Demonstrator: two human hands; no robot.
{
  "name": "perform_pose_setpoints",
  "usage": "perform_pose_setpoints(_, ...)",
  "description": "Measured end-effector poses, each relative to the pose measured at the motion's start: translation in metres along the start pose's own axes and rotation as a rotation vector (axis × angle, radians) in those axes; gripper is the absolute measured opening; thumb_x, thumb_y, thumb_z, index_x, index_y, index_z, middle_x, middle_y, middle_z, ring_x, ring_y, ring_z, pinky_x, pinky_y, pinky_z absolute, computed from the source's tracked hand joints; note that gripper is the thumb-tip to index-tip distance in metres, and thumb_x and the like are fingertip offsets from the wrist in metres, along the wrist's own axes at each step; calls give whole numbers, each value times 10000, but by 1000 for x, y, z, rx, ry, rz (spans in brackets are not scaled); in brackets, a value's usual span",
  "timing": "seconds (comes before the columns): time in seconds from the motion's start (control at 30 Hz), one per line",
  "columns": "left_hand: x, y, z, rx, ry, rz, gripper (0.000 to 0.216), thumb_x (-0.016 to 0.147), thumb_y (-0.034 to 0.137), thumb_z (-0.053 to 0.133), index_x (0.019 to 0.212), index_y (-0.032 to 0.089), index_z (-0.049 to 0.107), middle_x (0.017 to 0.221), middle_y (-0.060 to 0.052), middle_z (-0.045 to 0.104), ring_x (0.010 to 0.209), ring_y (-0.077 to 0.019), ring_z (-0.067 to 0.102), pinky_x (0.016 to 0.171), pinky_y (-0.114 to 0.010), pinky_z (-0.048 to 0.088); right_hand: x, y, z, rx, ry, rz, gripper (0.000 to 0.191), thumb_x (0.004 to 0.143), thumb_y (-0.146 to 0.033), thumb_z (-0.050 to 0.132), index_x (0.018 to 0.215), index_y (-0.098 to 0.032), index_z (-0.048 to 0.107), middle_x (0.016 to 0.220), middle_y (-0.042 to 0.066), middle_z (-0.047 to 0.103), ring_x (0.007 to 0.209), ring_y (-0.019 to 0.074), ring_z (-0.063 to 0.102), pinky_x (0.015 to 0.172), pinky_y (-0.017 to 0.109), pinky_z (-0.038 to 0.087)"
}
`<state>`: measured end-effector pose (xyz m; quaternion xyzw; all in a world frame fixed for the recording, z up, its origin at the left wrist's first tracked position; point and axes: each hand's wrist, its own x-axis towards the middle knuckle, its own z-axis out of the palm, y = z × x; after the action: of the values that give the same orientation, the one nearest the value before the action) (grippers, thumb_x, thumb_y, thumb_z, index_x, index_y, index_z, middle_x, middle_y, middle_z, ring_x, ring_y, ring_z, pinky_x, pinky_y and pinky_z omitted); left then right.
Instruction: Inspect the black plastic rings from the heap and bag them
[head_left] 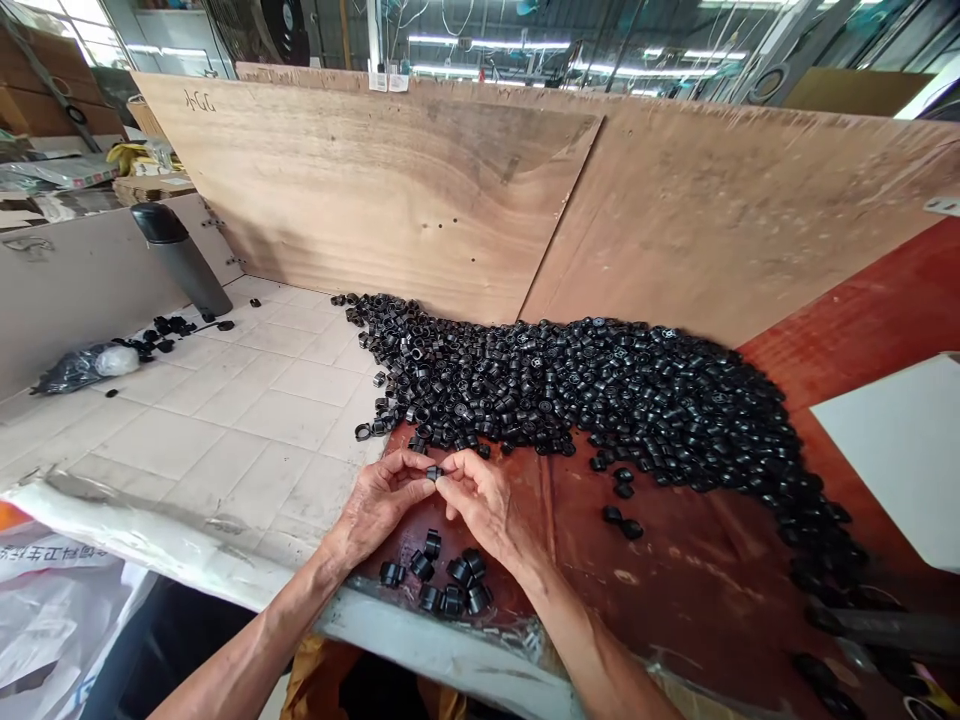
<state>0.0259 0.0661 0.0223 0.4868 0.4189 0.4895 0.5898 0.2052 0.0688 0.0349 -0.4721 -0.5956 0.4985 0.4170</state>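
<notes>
Between the fingertips of both hands is a small black plastic ring-shaped part [434,473]. My left hand [386,500] pinches it from the left, and my right hand [480,500] grips its other side with thumb and fingers. The fingers cover most of the part, so its finer shape is hidden. Below the hands, near the table's front edge, lies a small group of black plastic parts [452,600]. Just beyond the fingers begins a large heap of similar black parts [540,385], spread along the board and off to the right.
A wooden board [390,180] stands upright behind the heap. On the left, a dark grey bottle [184,262] leans over the pale tiled surface [217,410], near a black plastic bag [71,370] and scattered parts. A white panel [900,455] is at right.
</notes>
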Motion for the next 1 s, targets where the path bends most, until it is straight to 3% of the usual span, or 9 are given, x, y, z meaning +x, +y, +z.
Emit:
perform_pose_setpoints(0.17, -1, 3, -4, 407, -58, 288, 119, 919, 302, 751, 999, 220, 783, 1043, -60, 793, 1007, -224, 729, 947, -351, 558, 2, 4, 5, 227, 8, 293, 247, 770, -417, 718, 823, -194, 624, 534, -51, 610, 405, 116, 523, 433, 228, 441)
perform_pose_setpoints(0.27, -2, 11, -5, 472, -238, 138, 129, 905, 296, 722, 987, 205, 762, 978, -42, 784, 902, -203, 714, 831, -315, 555, 3, 5, -9, 36, -120, 406, 289, 824, -444, 691, 704, -197, 602, 562, -9, 640, 400, 118, 512, 417, 235, 382)
perform_pose_setpoints(0.33, -2, 14, -5, 527, -314, -42, 169, 896, 356, 721, 911, 189, 743, 815, -10, 739, 722, -167, 655, 661, -269, 500, 6, 8, -22, -243, -86, 336, 334, 879, -437, 667, 654, -199, 598, 596, 13, 645, 471, 141, 557, 471, 250, 378)
perform_pose_setpoints(0.37, -1, 14, -5, 572, -273, -93, 227, 897, 405, 718, 848, 184, 721, 723, 9, 689, 643, -150, 602, 596, -257, 451, 7, 11, -29, -387, 10, 260, 320, 890, -419, 675, 666, -201, 608, 616, 18, 642, 536, 161, 589, 518, 263, 395)
perform_pose_setpoints(0.5, 5, 2, -5, 753, 146, 42, 345, 899, 505, 711, 759, 202, 621, 622, 47, 546, 573, -136, 499, 567, -265, 399, 14, 29, -42, -748, 398, -19, 115, 856, -241, 730, 950, -200, 679, 917, 68, 686, 809, 230, 657, 702, 312, 466)
perform_pose_setpoints(0.67, 12, -13, -3, 859, -45, 322, 158, 945, 322, 655, 1080, 257, 702, 927, -12, 684, 791, -177, 650, 751, -306, 524, 13, 34, -40, -866, 356, -168, 277, 856, -116, 696, 1108, -227, 663, 1115, 79, 627, 814, 207, 640, 727, 315, 487)
perform_pose_setpoints(0.77, 17, -18, -6, 853, 211, 292, 57, 926, 275, 631, 964, 234, 642, 800, 12, 647, 713, -175, 636, 697, -303, 521, 10, 25, -35, -781, 380, -241, 249, 887, -126, 679, 1110, -219, 625, 1112, 73, 622, 799, 200, 631, 753, 327, 511)
perform_pose_setpoints(0.83, 20, -20, -9, 843, 368, 244, 105, 888, 285, 676, 950, 228, 612, 766, 28, 617, 660, -169, 612, 646, -295, 513, 10, 21, -29, -714, 300, -311, 229, 902, -136, 688, 1104, -218, 617, 1104, 71, 625, 831, 206, 636, 777, 331, 527)
perform_pose_setpoints(1.0, 24, -21, -10, 971, 263, 318, 225, 884, 206, 686, 1104, 253, 708, 990, -18, 666, 728, -160, 657, 725, -308, 549, 13, 30, -12, -695, 90, -378, 218, 864, -23, 681, 943, -221, 636, 986, 55, 630, 895, 222, 648, 794, 321, 529)
